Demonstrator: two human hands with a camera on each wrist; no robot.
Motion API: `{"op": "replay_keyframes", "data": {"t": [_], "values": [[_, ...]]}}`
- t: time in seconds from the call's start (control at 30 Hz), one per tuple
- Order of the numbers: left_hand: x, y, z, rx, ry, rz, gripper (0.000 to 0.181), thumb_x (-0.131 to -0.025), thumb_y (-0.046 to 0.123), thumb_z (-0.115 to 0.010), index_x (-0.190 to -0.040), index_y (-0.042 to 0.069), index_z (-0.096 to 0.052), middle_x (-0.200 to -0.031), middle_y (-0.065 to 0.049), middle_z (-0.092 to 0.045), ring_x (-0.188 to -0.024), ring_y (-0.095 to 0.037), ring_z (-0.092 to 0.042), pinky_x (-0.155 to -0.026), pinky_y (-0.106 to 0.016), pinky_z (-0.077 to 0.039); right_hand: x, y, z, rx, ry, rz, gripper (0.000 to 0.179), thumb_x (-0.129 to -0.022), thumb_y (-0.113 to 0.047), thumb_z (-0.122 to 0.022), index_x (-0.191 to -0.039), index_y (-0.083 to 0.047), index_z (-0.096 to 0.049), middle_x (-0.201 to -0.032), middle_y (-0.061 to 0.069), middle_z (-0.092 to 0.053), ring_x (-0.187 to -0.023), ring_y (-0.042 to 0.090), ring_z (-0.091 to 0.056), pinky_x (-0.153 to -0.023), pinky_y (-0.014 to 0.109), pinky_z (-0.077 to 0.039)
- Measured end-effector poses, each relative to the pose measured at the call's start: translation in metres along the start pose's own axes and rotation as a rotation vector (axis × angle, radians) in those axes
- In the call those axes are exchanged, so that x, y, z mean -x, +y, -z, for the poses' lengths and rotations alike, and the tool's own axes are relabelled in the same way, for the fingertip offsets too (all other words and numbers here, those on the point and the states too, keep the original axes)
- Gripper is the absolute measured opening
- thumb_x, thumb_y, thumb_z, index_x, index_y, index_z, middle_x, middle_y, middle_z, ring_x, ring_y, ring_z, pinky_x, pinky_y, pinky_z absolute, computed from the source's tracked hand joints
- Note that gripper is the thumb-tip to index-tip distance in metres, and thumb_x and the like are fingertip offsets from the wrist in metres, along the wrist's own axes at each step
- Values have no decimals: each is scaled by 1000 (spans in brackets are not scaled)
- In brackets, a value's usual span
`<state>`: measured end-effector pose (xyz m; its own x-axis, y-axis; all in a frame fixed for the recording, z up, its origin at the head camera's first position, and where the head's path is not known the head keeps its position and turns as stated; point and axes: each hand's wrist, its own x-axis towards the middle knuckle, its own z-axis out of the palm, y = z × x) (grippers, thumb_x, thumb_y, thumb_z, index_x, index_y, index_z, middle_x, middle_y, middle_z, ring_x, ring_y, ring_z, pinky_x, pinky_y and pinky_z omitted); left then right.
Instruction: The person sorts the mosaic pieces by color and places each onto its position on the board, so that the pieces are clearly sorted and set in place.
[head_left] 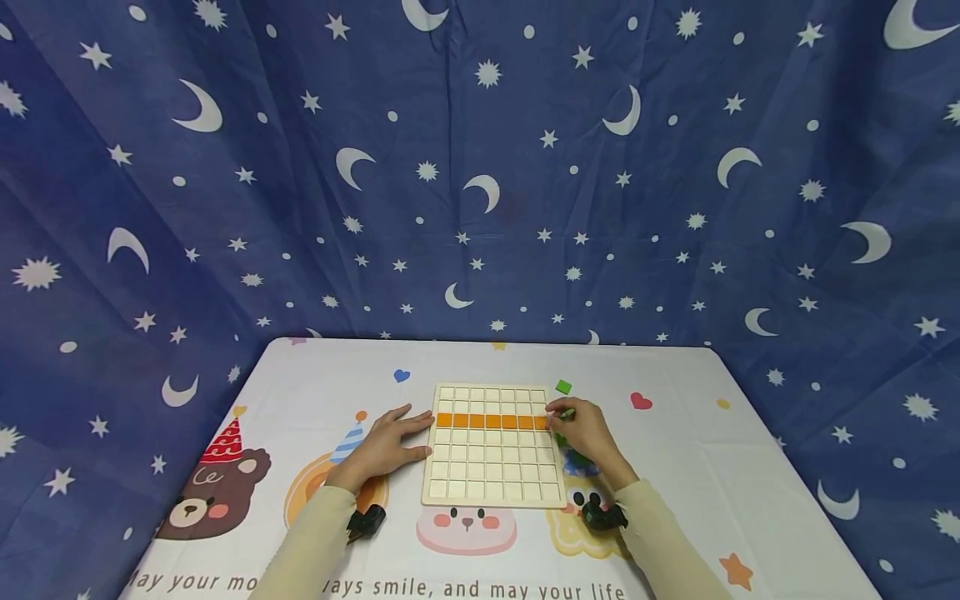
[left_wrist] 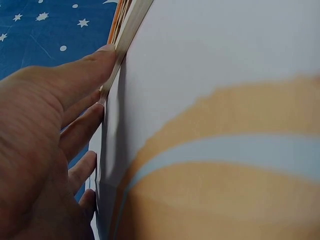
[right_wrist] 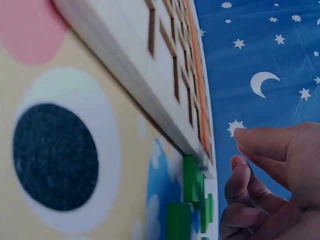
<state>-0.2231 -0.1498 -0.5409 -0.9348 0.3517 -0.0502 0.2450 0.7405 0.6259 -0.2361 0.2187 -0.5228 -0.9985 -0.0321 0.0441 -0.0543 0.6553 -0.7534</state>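
A pale square board with a grid of shallow cells lies at mid-table. Across one of its upper rows runs a line of orange tiles. My left hand rests against the board's left edge, its fingers spread and fairly straight. At the right end of the orange row, my right hand hovers with bent fingers. In the right wrist view I see a gap between its fingertips and no tile there. Several green tiles lie beside the board's right edge, partly hidden by that hand in the head view.
A lone green tile lies past the board's upper right corner. The white tablecloth bears printed animals and lettering. A dark blue curtain with moons and stars hangs behind the table.
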Motion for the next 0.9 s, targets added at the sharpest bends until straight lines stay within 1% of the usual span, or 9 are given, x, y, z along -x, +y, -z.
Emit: {"op": "replay_keyframes", "data": {"t": [0.17,0.27,0.4,0.5,0.7,0.9], "values": [[0,0,-1,-8,0,4,61,-87,40,-73,-143,24,-54,-153,8,-46,-151,-33,-21,-117,-65,-21,7,-2,6,24,13,-8,15,-87,-16,-74,-102,-13,-74,-92,3,-69,-72,15,-55,-59,23,-47],[1,-1,-1,-5,0,11,62,-87,41,-73,-143,25,-53,-153,8,-46,-151,-34,-21,-117,-65,-22,12,0,9,39,32,20,15,-87,-16,-74,-101,-12,-74,-91,3,-70,-71,13,-55,-58,23,-47],[1,-1,-1,-3,-3,13,62,-87,41,-73,-143,24,-53,-153,7,-46,-151,-34,-20,-117,-65,-22,18,4,13,21,42,40,15,-85,-13,-75,-100,-10,-74,-88,4,-68,-66,12,-55,-54,23,-46],[1,-1,-1,-6,-4,7,62,-87,41,-73,-143,23,-53,-153,7,-46,-151,-34,-21,-117,-65,-22,22,7,16,14,40,20,16,-85,-13,-76,-100,-11,-75,-88,4,-68,-65,11,-55,-54,22,-46],[0,-2,-1,-10,-2,6,62,-87,41,-73,-143,23,-53,-152,7,-46,-151,-34,-21,-117,-64,-23,29,15,22,29,39,-21,19,-85,-13,-76,-103,-12,-75,-91,3,-68,-69,12,-57,-57,21,-48],[0,-2,0,-6,-6,-2,62,-87,40,-73,-144,24,-52,-153,8,-46,-151,-34,-20,-116,-65,-24,35,24,28,79,44,-66,19,-87,-15,-74,-106,-12,-74,-94,4,-67,-75,15,-56,-63,22,-48]]}}
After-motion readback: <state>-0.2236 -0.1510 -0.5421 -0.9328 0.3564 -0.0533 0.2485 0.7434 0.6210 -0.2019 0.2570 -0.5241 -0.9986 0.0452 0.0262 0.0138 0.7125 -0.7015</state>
